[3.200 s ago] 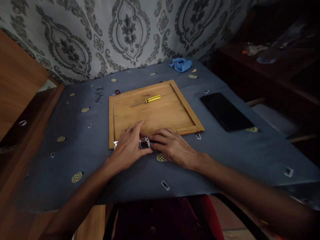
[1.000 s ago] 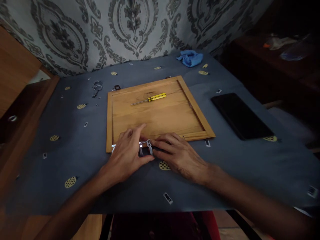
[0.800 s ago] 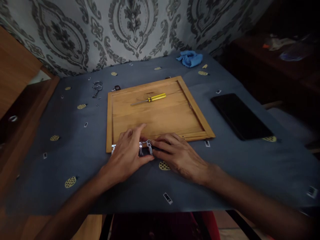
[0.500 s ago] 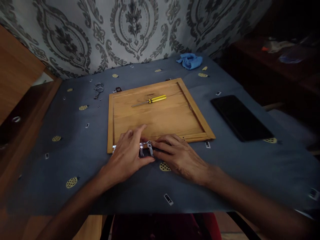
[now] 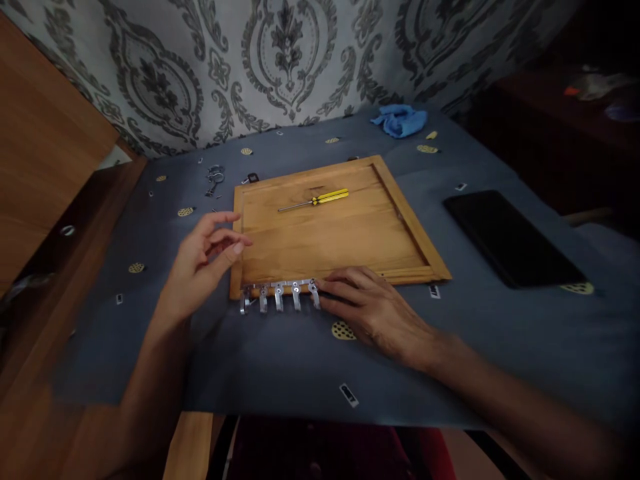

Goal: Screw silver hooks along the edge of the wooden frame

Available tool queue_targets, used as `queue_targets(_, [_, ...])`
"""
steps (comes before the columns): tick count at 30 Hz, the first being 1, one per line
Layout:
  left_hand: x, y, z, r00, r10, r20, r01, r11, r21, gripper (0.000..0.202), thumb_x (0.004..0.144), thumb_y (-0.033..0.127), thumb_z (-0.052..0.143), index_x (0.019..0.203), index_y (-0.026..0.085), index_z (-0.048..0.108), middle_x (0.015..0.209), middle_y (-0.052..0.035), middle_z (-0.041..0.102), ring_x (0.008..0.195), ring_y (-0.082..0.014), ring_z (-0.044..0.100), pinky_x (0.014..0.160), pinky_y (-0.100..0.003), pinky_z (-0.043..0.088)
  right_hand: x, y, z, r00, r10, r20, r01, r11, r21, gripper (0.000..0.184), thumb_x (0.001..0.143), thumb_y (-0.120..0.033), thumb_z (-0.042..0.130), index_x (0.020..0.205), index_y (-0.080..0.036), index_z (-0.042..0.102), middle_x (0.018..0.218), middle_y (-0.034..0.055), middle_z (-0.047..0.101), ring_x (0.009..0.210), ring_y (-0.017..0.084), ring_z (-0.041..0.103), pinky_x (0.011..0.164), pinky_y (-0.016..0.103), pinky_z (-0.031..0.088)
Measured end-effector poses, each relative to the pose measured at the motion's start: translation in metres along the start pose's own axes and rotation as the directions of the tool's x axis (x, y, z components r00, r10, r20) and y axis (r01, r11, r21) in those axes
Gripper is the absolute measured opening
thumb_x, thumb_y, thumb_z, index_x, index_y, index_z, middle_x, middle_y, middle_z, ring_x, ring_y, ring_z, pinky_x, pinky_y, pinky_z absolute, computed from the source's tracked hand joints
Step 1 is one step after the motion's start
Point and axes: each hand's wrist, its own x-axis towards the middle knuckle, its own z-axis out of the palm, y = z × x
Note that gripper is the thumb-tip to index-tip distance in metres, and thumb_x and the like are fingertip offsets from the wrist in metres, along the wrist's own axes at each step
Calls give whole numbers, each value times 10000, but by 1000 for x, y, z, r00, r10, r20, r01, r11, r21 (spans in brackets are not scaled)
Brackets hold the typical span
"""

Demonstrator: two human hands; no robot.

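A square wooden board (image 5: pixel 335 233) with a raised frame lies on the blue cloth-covered table (image 5: pixel 280 360). A metal rail with several hooks (image 5: pixel 278 295) lies along the board's near edge. My right hand (image 5: pixel 373 307) rests flat on the cloth, its fingertips touching the right end of the rail. My left hand (image 5: pixel 205 257) hovers at the board's left edge, fingers apart and loosely curled, holding nothing. A yellow-handled screwdriver (image 5: pixel 315 199) lies on the far part of the board.
A black phone (image 5: pixel 513 237) lies to the right of the board. A blue rag (image 5: pixel 399 120) sits at the far edge near the patterned wall. Metal rings and small screws (image 5: pixel 214 180) lie at the far left. A wooden cabinet (image 5: pixel 45 167) stands at left.
My left hand has lifted off the hook rail and moved left and away, uncovering the whole row of hooks. My right hand stays at the rail's right end. The view shifted slightly.
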Motion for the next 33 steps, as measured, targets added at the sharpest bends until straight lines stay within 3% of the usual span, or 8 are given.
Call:
queue_targets(4, [-2,0,6,997,22,78,-26,998,53,381,909,410,690,1210,199,590,1005,-71,755,985,-228,720,913,-374,557,0,0,0,1000,-4,3,4,1000,3,250,952,-89,551,1109,-194,716,1160,55,758,1061,225,602,901,367,487])
queue_targets(8, [-6,-2,10,965,36,258,-77,985,151,310,940,383,650,1202,217,635,1103,-76,741,1054,-240,697,919,-373,546,0,0,0,1000,-2,12,2,1000,-6,235,953,-96,576,1116,-184,719,1172,66,755,1078,228,595,903,373,487])
queue_targets(12, [-9,-1,15,909,-4,417,-126,951,284,540,806,407,817,1273,235,608,1299,-90,677,1218,-296,635,1055,-453,489,2,-1,0,1000,-7,-1,7,1000,-13,207,955,-96,586,1091,-165,726,1152,72,760,1062,232,598,896,376,489])
queue_targets(16, [-11,1,25,866,-23,500,-216,884,415,724,761,402,873,1377,242,529,1356,-101,645,1267,-328,590,1066,-498,471,3,-1,-1,1000,-18,-1,18,1000,-19,207,976,-110,555,1080,-163,726,1145,80,761,1042,235,603,872,382,501])
queue_targets(20, [-15,0,36,856,9,516,-282,846,452,747,761,384,884,1387,229,506,1313,-103,660,1251,-328,589,1041,-491,482,2,-1,0,1000,-13,-1,13,1000,-21,206,990,-120,539,1072,-162,723,1149,79,761,1045,241,609,869,391,507])
queue_targets(24, [-20,-2,48,875,52,482,-289,854,433,721,794,403,856,1395,242,491,1300,-99,657,1227,-322,604,1031,-495,493,1,-2,-1,1000,-4,13,4,1000,-23,218,981,-104,553,1108,-166,720,1172,77,761,1065,243,614,891,400,508])
queue_targets(33, [-28,-8,71,912,117,393,-305,835,458,944,725,411,912,1469,197,371,1289,-147,657,1223,-353,605,1040,-546,495,1,-4,-2,998,28,53,-28,1000,10,204,977,-179,628,1161,-165,714,1166,70,757,1090,244,603,915,408,505])
